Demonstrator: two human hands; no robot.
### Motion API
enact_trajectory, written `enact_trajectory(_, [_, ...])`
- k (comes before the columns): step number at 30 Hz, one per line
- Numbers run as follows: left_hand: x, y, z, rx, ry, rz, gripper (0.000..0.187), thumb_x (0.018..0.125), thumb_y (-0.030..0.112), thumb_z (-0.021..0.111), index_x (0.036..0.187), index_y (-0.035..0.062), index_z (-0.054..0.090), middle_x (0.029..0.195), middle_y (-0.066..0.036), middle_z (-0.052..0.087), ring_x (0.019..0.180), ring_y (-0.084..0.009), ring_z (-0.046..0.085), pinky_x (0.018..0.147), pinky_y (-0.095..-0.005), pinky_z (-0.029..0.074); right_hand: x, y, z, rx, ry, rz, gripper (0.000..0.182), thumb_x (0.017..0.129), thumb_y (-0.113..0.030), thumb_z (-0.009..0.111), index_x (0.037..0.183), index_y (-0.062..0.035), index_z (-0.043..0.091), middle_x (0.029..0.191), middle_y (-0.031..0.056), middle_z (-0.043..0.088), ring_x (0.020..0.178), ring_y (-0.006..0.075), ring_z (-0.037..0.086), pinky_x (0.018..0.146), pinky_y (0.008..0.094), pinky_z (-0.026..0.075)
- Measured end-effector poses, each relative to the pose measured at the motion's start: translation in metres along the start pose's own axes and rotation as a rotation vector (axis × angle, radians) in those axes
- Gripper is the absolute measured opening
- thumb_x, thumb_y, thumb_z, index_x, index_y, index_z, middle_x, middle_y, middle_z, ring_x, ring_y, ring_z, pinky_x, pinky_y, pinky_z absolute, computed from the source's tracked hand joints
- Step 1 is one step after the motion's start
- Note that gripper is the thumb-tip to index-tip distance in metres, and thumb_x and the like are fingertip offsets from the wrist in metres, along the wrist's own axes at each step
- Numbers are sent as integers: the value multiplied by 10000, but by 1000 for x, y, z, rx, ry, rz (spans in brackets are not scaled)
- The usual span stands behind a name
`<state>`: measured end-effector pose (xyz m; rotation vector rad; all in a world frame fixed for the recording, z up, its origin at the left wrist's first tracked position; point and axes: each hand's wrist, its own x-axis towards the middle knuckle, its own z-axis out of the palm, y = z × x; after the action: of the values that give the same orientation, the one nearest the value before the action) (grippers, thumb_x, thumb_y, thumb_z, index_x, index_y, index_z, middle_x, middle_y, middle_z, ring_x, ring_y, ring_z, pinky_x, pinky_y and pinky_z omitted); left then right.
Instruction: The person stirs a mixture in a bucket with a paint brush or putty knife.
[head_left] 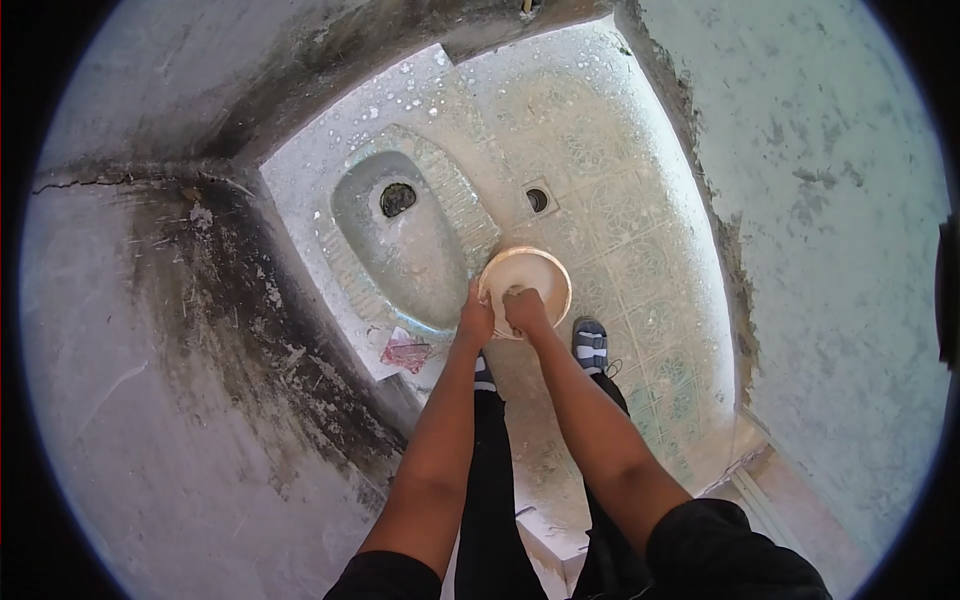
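Note:
A round bucket point(567, 287) with a pale, worn rim stands out in front of me, close to the squat toilet's near right edge. Whitish stuff point(528, 267) shows inside it. My left hand point(476, 314) grips the bucket's left rim. Over the near part of the opening, my right hand point(524, 308) reaches in with its fingers curled closed; I cannot tell what is in them. My two shoes point(590, 345) are on the floor on either side below the bucket.
The squat toilet point(437, 235) is set in a raised, white-spattered ledge at the left. A floor drain point(538, 200) lies beyond the bucket in the patterned tile floor point(610, 235). A crumpled red-and-white wrapper point(404, 351) lies near the toilet. Stained walls point(200, 330) stand close on both sides.

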<state>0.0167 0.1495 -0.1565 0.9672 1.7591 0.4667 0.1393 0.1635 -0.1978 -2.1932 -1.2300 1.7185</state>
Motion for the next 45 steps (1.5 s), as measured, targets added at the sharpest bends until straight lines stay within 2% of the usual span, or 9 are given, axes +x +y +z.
enact_trajectory(4, [-12,37,-16,134,15,-131,422,954,262,458,1326,68,411,1094,-306,572,1033,-456,551,865,-491,447,-30,-19,-33,1194,-136,382,209,881,-269,549,849,-63,561,552,-8,454,367,127,358,321,275,226])
enact_trajectory(9, [-33,33,-7,251,261,124,362,915,220,535,1222,28,528,1113,-253,560,983,-409,580,834,-465,467,-91,-33,-62,-84,332,-125,400,858,-237,565,1142,42,532,838,314,608,827,451,608,731,484,479])
enact_trajectory(15, [-37,54,4,184,603,272,425,875,182,600,1237,-20,506,1037,-216,583,819,-365,591,785,-450,478,-120,-19,-78,-331,122,-160,498,869,-232,561,1265,35,417,858,311,614,834,456,607,738,497,491])
enact_trajectory(21, [-7,24,-7,75,270,-13,508,831,213,642,1267,0,492,985,-263,634,954,-418,605,851,-450,475,-103,-40,-92,-363,268,92,805,860,-307,588,1375,80,105,854,323,622,817,457,624,734,499,502])
enact_trajectory(24, [4,30,-13,61,-50,-215,442,818,186,606,1223,22,539,1065,-275,612,1053,-409,573,893,-442,462,-83,-44,-109,-281,258,76,816,842,-336,611,1375,84,158,877,308,631,833,444,632,735,487,508])
enact_trajectory(34, [-23,16,31,6,317,-126,376,776,52,555,1149,14,580,1070,-250,620,984,-398,607,851,-411,484,-36,-28,-107,-367,57,25,628,820,-304,651,1208,92,355,856,294,640,764,399,662,718,432,540])
enact_trajectory(37, [-22,-48,79,-499,352,-621,385,776,20,550,1159,-7,560,1051,-228,634,925,-361,639,817,-403,500,-41,-26,-103,-318,21,42,683,808,-287,664,1268,76,315,955,290,631,919,410,632,799,453,513])
enact_trajectory(39, [-13,-80,98,-680,338,-432,449,822,32,547,1256,32,433,1054,-174,581,894,-351,629,531,-427,585,-43,-25,-105,-356,96,-47,613,782,-291,701,1140,70,358,867,293,637,788,415,655,738,447,533])
enact_trajectory(45, [-36,3,60,-767,299,-397,507,763,-95,491,1255,16,449,1120,-150,572,1002,-282,593,798,-347,502,-45,-35,-111,-413,-9,35,759,792,-304,682,1272,113,268,955,312,621,929,409,630,795,456,515])
